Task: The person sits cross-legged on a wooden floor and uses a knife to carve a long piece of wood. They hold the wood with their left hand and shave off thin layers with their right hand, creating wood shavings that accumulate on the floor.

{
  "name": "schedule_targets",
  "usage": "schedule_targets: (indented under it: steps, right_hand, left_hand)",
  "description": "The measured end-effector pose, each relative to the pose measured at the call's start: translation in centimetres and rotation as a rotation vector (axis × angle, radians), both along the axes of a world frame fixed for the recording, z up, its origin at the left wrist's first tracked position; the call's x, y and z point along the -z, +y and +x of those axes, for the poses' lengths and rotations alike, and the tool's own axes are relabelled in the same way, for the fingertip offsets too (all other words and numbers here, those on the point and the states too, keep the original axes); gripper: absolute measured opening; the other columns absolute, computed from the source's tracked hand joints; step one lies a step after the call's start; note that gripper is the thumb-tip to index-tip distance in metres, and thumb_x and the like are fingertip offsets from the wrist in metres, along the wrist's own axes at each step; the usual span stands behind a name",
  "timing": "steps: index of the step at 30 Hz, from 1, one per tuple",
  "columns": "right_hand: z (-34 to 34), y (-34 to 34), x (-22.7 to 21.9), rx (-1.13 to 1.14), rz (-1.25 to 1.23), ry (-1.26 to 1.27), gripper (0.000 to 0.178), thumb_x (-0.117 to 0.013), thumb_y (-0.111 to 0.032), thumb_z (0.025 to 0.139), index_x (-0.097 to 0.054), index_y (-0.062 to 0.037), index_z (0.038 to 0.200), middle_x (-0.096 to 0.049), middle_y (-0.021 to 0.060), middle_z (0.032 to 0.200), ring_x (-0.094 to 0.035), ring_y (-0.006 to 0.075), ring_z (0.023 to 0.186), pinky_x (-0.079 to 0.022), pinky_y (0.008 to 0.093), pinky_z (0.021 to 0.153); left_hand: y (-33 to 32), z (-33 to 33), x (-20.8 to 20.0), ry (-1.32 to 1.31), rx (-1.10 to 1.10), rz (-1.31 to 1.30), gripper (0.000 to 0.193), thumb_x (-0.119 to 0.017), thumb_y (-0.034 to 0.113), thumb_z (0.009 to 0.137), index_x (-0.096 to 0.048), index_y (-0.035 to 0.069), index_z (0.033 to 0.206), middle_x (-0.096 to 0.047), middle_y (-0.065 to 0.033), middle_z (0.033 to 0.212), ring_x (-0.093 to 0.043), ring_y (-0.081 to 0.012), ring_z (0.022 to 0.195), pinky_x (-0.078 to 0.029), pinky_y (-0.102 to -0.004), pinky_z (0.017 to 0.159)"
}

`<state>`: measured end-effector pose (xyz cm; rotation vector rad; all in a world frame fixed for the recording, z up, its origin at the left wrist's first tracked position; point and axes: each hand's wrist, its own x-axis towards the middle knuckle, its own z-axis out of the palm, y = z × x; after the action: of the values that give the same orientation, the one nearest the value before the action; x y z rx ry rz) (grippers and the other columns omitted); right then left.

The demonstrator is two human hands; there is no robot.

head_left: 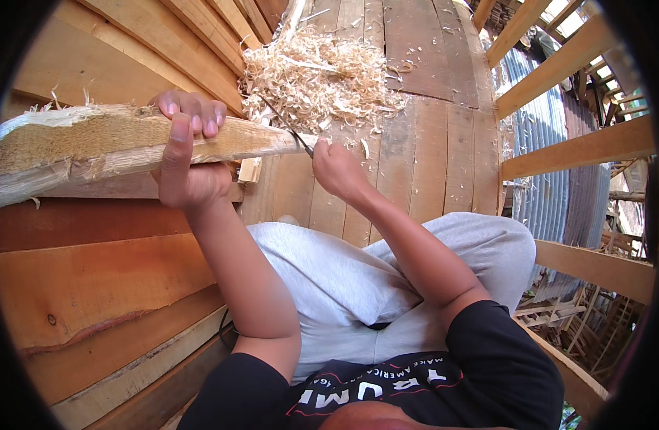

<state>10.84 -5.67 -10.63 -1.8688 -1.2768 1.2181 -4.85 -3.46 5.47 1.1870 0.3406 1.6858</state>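
A long, rough-hewn piece of wood reaches in from the left, thick at that side and narrowing toward the middle, with frayed fibres along its edges. My left hand is wrapped round it, thumb on the near side and fingertips showing over the far side. Closed at the tapered tip, my right hand grips a knife. Its thin dark blade slants up and left across the narrow end of the wood. The knife's handle is mostly hidden in my fist.
Curly wood shavings lie heaped on the plank floor beyond my hands. Stacked boards line the left side. On the right runs a wooden railing, with corrugated metal sheets outside it. My legs are folded below my arms.
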Motion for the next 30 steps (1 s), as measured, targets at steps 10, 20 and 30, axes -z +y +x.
schedule_targets:
  steps: [10,20,30]
  right_hand:
    - [0.8,-0.8,-2.7,-0.062,0.086,-0.052,0.055,-0.032,-0.03,0.094,-0.062,0.0119,0.076,-0.059,0.0374,0.08,-0.06,0.0512,0.08,-0.046,0.053,0.08]
    - [3.9,0.3,6.4,-0.201,0.166,-0.307,0.051,-0.035,-0.028,0.094,-0.065,0.0102,0.079,-0.063,0.0352,0.087,-0.062,0.0501,0.088,-0.048,0.0542,0.082]
    - [0.6,-0.1,-1.0,-0.006,0.006,-0.009,0.056,-0.031,-0.032,0.096,-0.066,0.01,0.084,-0.064,0.0351,0.087,-0.062,0.0502,0.087,-0.046,0.0537,0.086]
  left_hand:
    - [0.9,-1.5,0.1,-0.007,0.158,0.05,0.036,-0.058,0.008,0.061,-0.043,0.01,0.094,-0.043,-0.0033,0.074,-0.043,-0.0141,0.067,-0.036,-0.0307,0.07]
    - [0.3,0.6,-0.3,0.141,0.337,0.14,0.035,-0.06,0.016,0.061,-0.043,0.014,0.092,-0.043,0.003,0.074,-0.041,-0.0093,0.063,-0.035,-0.0263,0.067]
    - [1.5,-0.9,0.0,0.04,0.242,0.097,0.037,-0.057,0.013,0.061,-0.043,0.011,0.094,-0.042,-0.0016,0.074,-0.04,-0.0125,0.064,-0.035,-0.0293,0.069]
